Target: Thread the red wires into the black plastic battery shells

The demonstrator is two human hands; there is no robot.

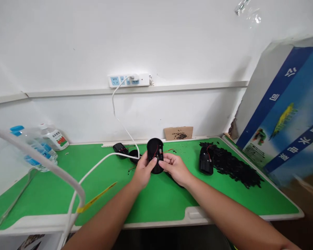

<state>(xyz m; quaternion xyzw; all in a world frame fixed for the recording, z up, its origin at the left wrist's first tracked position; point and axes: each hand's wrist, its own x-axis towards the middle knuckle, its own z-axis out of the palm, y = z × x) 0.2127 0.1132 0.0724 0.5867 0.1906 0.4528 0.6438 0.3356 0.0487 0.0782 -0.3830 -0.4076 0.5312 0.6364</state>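
Centrally in the head view, holding a black wired housing, open side showing, between left hand and right hand, above the bench; left of a second housing beside heaped black pieces.

Held housing smooth plastic; tabletop smooth, matt; scrap dull cardboard; bottles glossy plastic.

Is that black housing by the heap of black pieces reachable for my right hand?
Probably yes: only green tabletop shows between your right hand and that housing, though the hand is busy at another casing.
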